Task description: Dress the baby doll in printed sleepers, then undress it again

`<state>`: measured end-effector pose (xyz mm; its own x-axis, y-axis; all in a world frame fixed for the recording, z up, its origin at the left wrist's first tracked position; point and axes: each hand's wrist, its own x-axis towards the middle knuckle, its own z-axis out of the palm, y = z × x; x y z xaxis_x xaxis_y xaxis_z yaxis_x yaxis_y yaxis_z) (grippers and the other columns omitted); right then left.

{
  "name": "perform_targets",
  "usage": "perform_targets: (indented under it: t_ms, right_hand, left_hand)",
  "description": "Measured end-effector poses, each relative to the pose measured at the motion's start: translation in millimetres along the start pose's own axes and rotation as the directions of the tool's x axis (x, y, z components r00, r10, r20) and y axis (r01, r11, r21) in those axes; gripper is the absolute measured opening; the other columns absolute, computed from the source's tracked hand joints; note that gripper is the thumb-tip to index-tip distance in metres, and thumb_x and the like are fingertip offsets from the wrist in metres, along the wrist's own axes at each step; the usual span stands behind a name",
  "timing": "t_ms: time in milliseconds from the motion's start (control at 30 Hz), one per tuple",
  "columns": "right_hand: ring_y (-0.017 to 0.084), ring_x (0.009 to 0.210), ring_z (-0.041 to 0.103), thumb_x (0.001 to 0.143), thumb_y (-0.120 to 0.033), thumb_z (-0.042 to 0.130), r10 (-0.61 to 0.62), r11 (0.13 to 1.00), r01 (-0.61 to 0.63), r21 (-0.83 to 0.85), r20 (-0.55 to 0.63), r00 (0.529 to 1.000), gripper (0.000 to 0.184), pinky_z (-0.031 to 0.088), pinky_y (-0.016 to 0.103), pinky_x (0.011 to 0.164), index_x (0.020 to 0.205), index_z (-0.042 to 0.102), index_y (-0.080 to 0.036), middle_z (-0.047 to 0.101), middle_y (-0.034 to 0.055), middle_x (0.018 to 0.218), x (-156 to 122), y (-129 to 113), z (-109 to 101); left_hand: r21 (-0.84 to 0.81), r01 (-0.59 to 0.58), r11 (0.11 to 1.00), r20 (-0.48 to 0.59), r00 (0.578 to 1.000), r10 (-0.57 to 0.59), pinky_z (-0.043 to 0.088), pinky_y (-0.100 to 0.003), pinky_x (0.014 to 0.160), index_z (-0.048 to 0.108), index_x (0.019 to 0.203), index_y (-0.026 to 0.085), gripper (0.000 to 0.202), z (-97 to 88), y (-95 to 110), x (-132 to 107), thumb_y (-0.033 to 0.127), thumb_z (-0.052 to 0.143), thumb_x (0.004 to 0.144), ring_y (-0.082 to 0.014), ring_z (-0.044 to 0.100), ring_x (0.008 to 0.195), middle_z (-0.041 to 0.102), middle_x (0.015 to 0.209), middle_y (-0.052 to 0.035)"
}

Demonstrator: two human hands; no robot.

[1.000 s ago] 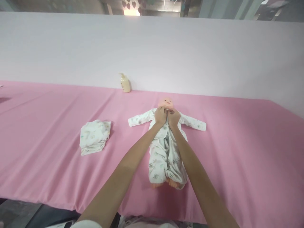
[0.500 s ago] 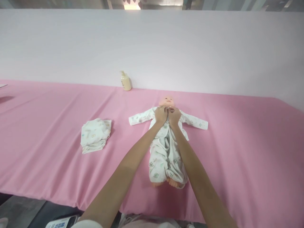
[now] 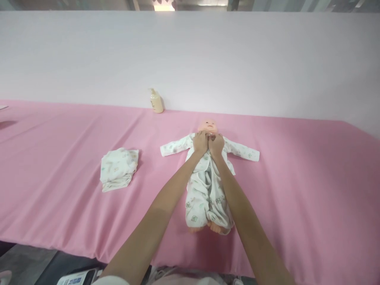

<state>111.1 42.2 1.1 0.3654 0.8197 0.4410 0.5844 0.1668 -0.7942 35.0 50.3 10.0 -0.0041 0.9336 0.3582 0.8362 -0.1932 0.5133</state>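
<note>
A baby doll [image 3: 208, 126] lies on its back on the pink tablecloth [image 3: 297, 190], head away from me, dressed in a white printed romper [image 3: 204, 194]. Its sleeves spread out to both sides and its bare feet show at the near end. My left hand [image 3: 200, 143] and my right hand [image 3: 216, 145] sit side by side at the romper's collar, just under the doll's chin. Both hands are closed, pinching the fabric edges together at the neck opening.
A folded white printed cloth [image 3: 118, 169] lies to the left of the doll. A cream pump bottle [image 3: 156, 101] stands at the back against the pale wall. The table's near edge runs along the bottom of the view.
My hands have stayed at the doll's collar with only tiny shifts. The view has tilted slightly.
</note>
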Motion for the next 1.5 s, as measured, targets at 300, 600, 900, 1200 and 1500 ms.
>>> perform_targets:
  t_ms: [300,600,900,1200,1500]
  right_hand:
    - [0.018,0.073,0.050,0.075,-0.018,0.048,0.029,0.996,-0.029,-0.085,-0.008,1.000,0.010,0.040,0.030,0.074,0.065,0.052,-0.019,0.057,0.0051,0.076,2,1,4]
    - [0.018,0.063,0.054,0.076,-0.025,0.049,0.110,0.993,-0.110,-0.044,-0.010,0.994,0.021,0.042,0.030,0.067,0.061,0.061,-0.017,0.062,0.0053,0.064,5,2,4]
    - [0.020,0.069,0.057,0.078,-0.020,0.048,0.084,0.996,-0.084,-0.017,0.010,0.996,0.023,0.042,0.031,0.070,0.065,0.066,-0.015,0.066,0.0078,0.070,3,1,2]
    - [0.018,0.069,0.056,0.076,-0.015,0.046,0.012,0.999,-0.014,-0.045,-0.027,1.000,0.023,0.041,0.030,0.073,0.067,0.067,-0.016,0.064,0.0061,0.070,-3,-3,-3]
    - [0.017,0.073,0.055,0.077,-0.019,0.045,-0.070,0.993,0.067,0.095,0.029,0.997,0.023,0.043,0.029,0.074,0.074,0.068,-0.017,0.063,0.0039,0.075,-8,1,-8]
  left_hand:
    - [-0.080,0.066,0.995,0.005,0.998,-0.066,0.039,-0.032,0.082,0.061,0.102,0.022,0.026,3.7,-5,3,0.025,0.036,0.094,-0.0220,0.055,0.098,0.066,0.106,-0.0046]
    - [-0.096,-0.029,0.995,-0.005,1.000,0.028,0.038,-0.031,0.086,0.062,0.096,0.023,0.027,-2.3,-1,-3,0.025,0.035,0.095,-0.0201,0.055,0.100,0.065,0.104,-0.0038]
    - [-0.145,0.021,0.989,-0.066,0.997,-0.031,0.040,-0.030,0.087,0.061,0.104,0.021,0.024,-0.6,-1,-4,0.024,0.041,0.091,-0.0204,0.056,0.100,0.065,0.103,-0.0059]
    - [-0.203,0.003,0.979,-0.111,0.993,-0.027,0.043,-0.027,0.077,0.061,0.096,0.021,0.020,2.4,-5,-9,0.027,0.043,0.091,-0.0173,0.061,0.086,0.068,0.096,-0.0031]
    - [-0.273,0.008,0.962,-0.093,0.995,-0.035,0.043,-0.028,0.077,0.061,0.093,0.020,0.021,0.7,-3,-12,0.032,0.043,0.091,-0.0180,0.062,0.086,0.069,0.093,-0.0050]
